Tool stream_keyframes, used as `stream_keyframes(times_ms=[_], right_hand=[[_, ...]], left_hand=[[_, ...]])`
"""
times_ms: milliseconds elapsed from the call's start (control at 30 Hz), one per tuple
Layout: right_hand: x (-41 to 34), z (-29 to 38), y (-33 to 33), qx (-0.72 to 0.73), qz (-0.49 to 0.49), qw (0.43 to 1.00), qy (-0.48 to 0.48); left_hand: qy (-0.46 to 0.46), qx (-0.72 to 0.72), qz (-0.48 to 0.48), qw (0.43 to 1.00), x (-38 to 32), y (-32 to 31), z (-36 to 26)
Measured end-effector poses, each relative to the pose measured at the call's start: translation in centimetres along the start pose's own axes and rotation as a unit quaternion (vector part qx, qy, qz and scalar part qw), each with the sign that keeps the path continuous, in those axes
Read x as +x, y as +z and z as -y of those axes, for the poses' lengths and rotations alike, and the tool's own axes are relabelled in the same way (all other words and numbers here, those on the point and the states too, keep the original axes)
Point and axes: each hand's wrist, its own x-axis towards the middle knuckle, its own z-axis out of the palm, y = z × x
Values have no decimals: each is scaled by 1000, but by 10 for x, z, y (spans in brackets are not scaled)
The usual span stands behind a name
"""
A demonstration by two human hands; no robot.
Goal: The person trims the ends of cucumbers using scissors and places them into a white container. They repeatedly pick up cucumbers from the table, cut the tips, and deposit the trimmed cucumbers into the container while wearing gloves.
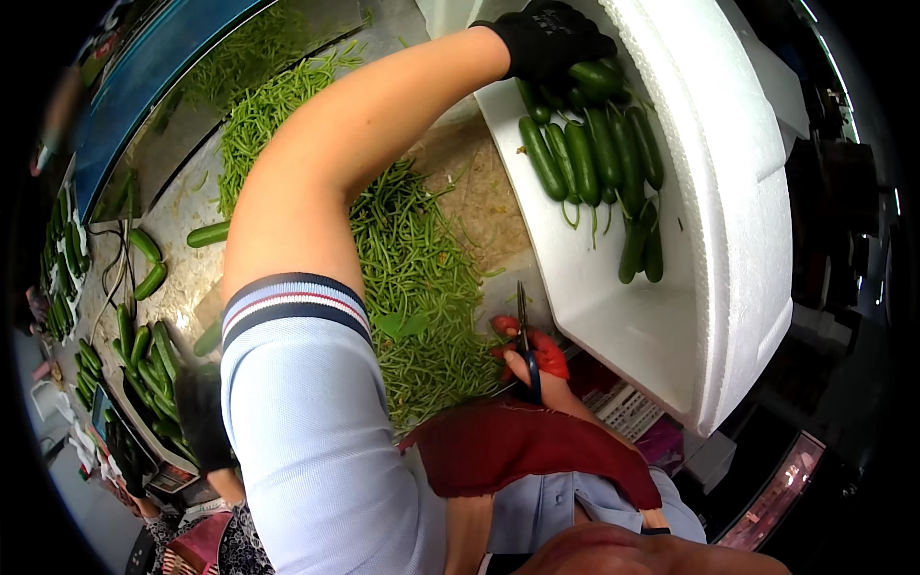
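Observation:
My left hand (550, 42), in a black glove, reaches across into a white polystyrene foam box (640, 352). It is over several green cucumbers (596, 151) and touches the upper ones. Its fingertips are hidden, so I cannot tell whether it grips one. The cucumbers lie side by side along the box wall, some with thin stems. My right hand (535, 359), in a torn-looking red glove with bare fingertips, holds scissors (525, 330) by dark blue handles, blades pointing away from me. It is between the box and a heap of thin green beans (417, 287).
More beans (266, 129) lie farther back on the metal table (187, 172), beside brown sheeting (471, 187). Loose cucumbers (147, 266) and a full container (172, 460) are at left. Another person's black-gloved hand (205, 420) is near that container. A green leaf (400, 325) rests on the beans.

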Motion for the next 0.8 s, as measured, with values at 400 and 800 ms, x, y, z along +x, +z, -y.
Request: stream_keyframes(times_ms=[400,800], right_hand=[[-2,1,-2,-7,11,999,-37],[-8,22,18,-36,58,994,-81]], left_hand=[[-134,-547,-254,787,-58,88,2],[-110,-953,-243,144,-169,54,-109]])
